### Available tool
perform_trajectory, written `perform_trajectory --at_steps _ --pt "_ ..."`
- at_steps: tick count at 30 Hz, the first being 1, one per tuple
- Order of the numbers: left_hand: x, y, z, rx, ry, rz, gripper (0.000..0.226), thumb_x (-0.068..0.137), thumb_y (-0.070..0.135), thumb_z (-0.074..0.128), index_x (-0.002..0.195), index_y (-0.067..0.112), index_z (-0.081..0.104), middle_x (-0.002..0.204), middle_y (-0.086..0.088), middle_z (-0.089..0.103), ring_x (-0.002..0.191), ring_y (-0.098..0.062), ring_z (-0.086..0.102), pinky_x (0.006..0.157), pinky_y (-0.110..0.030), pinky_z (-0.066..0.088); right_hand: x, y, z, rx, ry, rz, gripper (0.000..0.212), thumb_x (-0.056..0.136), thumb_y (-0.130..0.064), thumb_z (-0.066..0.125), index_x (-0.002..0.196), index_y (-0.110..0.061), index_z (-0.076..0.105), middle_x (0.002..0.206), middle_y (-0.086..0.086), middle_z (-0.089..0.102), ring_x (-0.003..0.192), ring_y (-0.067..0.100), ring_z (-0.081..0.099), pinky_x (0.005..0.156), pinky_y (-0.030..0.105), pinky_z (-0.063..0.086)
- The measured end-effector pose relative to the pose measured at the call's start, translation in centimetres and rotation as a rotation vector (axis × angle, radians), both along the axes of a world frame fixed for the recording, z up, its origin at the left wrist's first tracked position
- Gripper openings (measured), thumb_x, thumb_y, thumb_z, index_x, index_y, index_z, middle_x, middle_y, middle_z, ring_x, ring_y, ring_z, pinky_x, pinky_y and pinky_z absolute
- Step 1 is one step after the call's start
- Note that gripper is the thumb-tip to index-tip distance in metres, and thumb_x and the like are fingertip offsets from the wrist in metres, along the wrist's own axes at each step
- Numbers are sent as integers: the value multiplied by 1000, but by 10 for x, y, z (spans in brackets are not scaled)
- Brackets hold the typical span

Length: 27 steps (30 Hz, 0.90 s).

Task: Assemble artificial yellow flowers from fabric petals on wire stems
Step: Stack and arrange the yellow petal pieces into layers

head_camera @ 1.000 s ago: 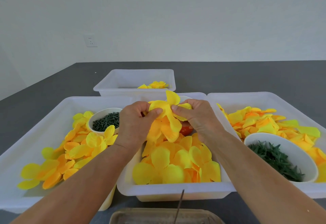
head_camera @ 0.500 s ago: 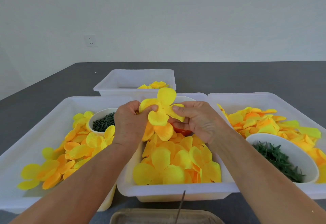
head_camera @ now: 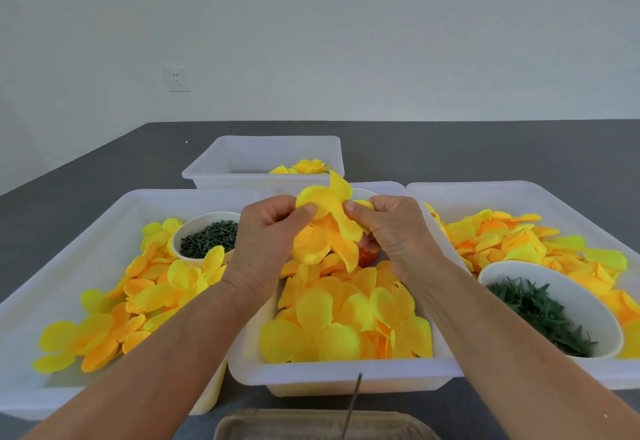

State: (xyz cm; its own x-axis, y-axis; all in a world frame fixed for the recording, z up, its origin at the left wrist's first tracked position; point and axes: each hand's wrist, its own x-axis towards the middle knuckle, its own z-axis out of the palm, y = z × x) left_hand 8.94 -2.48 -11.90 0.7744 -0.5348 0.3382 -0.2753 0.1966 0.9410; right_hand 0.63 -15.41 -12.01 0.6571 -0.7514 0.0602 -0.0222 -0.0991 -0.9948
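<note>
Above the middle white tray (head_camera: pixel 339 375), both hands hold a cluster of yellow fabric petals (head_camera: pixel 329 228). My left hand (head_camera: pixel 266 232) pinches its left side between thumb and fingers. My right hand (head_camera: pixel 394 228) pinches the right side, thumb on top. Some petals in the cluster hang down, orange-tinted. Loose yellow petals (head_camera: pixel 346 318) fill the middle tray below. Something orange-red (head_camera: pixel 367 256) shows just under my right hand. No wire stem can be made out in the cluster.
The left tray (head_camera: pixel 86 232) holds petals and a white bowl of dark green pieces (head_camera: pixel 211 239). The right tray (head_camera: pixel 519 194) holds petals and a bowl of green leaf parts (head_camera: pixel 540 311). A far tray (head_camera: pixel 263 155) holds yellow flowers. A brown tray (head_camera: pixel 311 425) with a thin stick lies nearest.
The petal cluster was turned between my hands: half a second ago its petals spread flat and faced me, and now they are bunched with several hanging down. Both hands stayed above the middle tray.
</note>
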Motion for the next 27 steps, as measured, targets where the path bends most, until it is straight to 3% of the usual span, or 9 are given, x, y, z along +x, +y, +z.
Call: perform_trajectory --at_steps 2,5,8,11,14,18,20,22,27 --pt "2 0 -1 41 -87 45 36 84 10 65 66 -15 47 54 -19 34 52 -15 33 51 -21 33 1 -2 -2 -34 21 -25 33 81 -29 72 57 -13 56 41 -3 53 36 7 47 43 22 42" --pt "5 0 -5 94 -157 112 42 81 10 69 50 11 41 46 11 28 46 -5 22 43 -16 23 1 -2 -5 -219 71 -46 31 78 -31 73 60 -11 57 51 -2 55 42 6 50 46 23 43" --pt "7 -1 -7 154 -251 214 47 77 10 73 48 19 37 45 10 26 46 -7 22 44 -19 23 0 1 -4 -373 41 -76 18 73 -29 78 72 -20 61 67 -6 60 55 3 54 51 13 43" --pt "7 -1 -6 217 -370 331 49 73 8 75 48 19 35 43 9 26 40 -9 30 41 -14 24 -1 6 -4 -635 -3 -125 31 68 -24 81 86 -27 56 82 -11 48 70 -1 46 62 7 37" --pt "6 0 -5 264 -454 388 48 73 9 75 48 19 35 44 6 31 41 -9 30 44 -15 26 -2 15 -2 -774 -178 -165 26 70 -16 80 81 -18 56 75 -7 45 62 2 42 58 9 35" --pt "2 2 -3 263 -639 426 41 75 11 72 50 12 39 49 2 33 46 -16 30 48 -26 26 -3 23 -3 -723 -312 34 32 77 -17 75 55 -12 53 50 -10 38 47 5 36 49 11 29" --pt "-2 1 -2 257 -786 424 29 70 11 64 49 4 44 53 -2 33 46 -20 32 47 -30 26 -4 26 -5 -661 -256 186 36 80 -22 73 53 -4 56 47 -7 38 48 5 33 48 12 27" --pt "-3 0 -3 266 -849 416 27 70 10 63 50 0 47 53 -7 37 43 -23 36 44 -30 29 -3 26 -5 -574 -208 208 43 80 -30 71 55 2 56 47 -2 38 48 4 31 48 15 26" --pt "-3 -1 -5 313 -876 268 15 74 8 76 70 -4 68 69 -17 59 54 -32 54 50 -45 48 0 20 -2 -420 -144 157 29 80 -28 72 55 -19 60 43 -15 46 43 1 39 47 13 30"
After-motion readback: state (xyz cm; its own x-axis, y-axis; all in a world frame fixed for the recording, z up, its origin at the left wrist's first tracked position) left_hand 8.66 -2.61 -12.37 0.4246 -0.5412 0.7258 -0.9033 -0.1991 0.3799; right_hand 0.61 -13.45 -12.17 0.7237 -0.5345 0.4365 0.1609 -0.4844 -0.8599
